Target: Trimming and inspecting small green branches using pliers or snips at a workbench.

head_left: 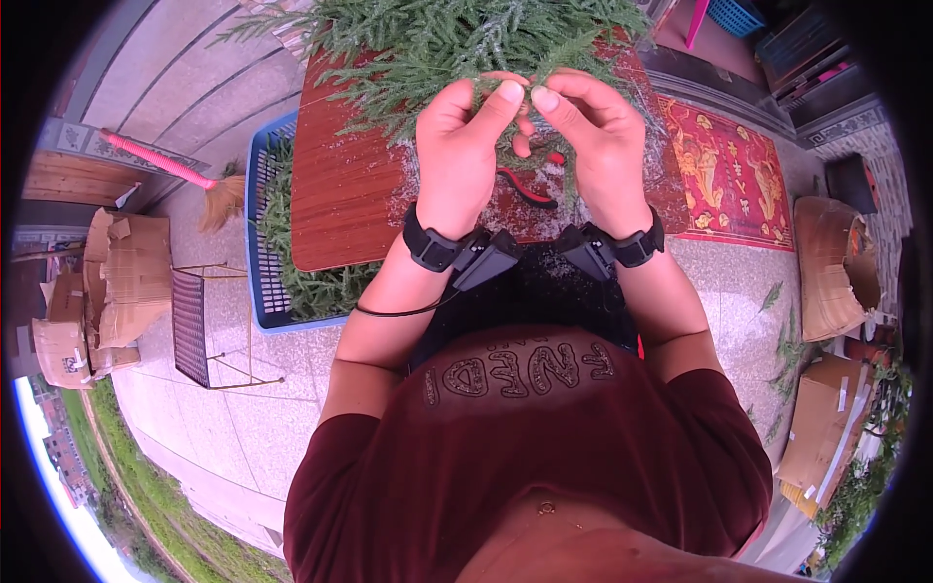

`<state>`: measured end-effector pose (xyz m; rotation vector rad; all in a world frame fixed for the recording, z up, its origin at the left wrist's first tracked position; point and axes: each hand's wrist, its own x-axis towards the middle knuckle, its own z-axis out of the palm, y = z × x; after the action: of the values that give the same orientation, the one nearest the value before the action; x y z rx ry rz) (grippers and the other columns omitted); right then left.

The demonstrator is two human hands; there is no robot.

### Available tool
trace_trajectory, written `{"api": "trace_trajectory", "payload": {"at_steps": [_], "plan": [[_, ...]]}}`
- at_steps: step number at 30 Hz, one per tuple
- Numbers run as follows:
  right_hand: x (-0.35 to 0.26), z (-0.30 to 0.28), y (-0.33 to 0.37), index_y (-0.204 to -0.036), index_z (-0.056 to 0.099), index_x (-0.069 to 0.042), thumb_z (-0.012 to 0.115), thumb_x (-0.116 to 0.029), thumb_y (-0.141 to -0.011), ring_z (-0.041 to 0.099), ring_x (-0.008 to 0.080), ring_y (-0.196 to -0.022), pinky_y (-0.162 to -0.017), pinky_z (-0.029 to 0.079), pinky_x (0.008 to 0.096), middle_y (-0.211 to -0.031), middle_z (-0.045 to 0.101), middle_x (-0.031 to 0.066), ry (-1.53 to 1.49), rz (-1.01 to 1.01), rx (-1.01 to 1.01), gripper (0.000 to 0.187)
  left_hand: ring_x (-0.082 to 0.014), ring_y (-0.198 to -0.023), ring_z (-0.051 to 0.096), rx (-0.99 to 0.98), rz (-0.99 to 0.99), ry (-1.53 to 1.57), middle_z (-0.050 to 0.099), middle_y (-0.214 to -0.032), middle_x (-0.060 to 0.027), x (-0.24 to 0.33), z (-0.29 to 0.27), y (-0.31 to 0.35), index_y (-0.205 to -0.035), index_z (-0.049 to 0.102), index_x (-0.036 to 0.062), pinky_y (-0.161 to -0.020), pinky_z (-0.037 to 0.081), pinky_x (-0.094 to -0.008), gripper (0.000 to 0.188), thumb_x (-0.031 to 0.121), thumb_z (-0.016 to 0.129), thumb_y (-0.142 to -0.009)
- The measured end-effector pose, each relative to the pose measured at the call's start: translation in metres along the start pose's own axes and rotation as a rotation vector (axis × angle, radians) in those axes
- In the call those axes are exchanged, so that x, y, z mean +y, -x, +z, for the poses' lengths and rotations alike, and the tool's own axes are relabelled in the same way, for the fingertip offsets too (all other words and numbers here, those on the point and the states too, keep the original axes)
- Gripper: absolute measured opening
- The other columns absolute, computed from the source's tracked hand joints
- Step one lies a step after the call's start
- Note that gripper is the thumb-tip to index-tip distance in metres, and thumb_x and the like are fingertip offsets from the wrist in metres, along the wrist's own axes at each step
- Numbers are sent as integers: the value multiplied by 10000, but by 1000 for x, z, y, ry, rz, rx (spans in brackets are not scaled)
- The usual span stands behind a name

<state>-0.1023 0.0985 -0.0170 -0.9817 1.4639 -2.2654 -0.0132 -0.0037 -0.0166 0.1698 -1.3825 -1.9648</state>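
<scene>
Outdoors on paving, your wooden desk (340,194) carries evergreen sprigs (437,44). Your left hand (465,146) and right hand (598,136) both pinch one sprig above it — light, springy, likely prickly — best held by its stem.

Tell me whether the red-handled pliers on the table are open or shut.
Cannot tell: the pliers lie flat on the wooden table, but the hands hide their jaws.

My hands hide the sprig's stem | red-handled pliers (530,185) half behind my right hand (593,146) | branches (457,39) cut off at top edge
</scene>
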Motion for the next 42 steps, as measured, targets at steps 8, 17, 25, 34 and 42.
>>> {"api": "trace_trajectory", "payload": {"at_steps": [8,17,25,34,42], "plan": [[-9,-21,-14,-1005,666,-11,707,-50,-842,598,111,-869,-805,468,275,-904,657,34,-198,285,-124,172,-103,-596,575,18,162,-273,591,-754,-27,1,1,1,-939,676,13,-526,467,-223,86,75,645,-887],[-12,-12,-4,-996,666,-20,727,-51,-832,606,97,-858,-767,491,265,-891,661,29,869,-512,-90,178,-164,-606,546,123,644,-870,570,-747,-71,-5,-2,-1,-908,689,34,-536,439,-295,94,47,691,-815],[-5,-3,-3,-947,695,-42,734,-4,-770,635,184,-860,-773,498,281,-874,673,58,154,94,-17,185,-139,-635,574,173,257,-396,588,-760,-43,6,7,5,-908,703,34,-526,458,-256,65,47,664,-858],[-3,-22,-16,-946,711,-65,743,6,-736,627,176,-875,-778,505,286,-870,684,48,799,-800,-168,224,-114,-657,581,-78,-248,105,621,-773,-50,13,-8,-4,-956,669,-2,-533,472,-247,120,100,629,-908],[0,-16,-10,-967,709,-31,711,50,-708,623,230,-926,-803,501,310,-920,685,82,413,-244,-167,271,-117,-666,563,-66,-147,14,617,-771,-46,17,-7,-1,-971,647,-8,-550,442,-237,159,140,601,-932]]}}
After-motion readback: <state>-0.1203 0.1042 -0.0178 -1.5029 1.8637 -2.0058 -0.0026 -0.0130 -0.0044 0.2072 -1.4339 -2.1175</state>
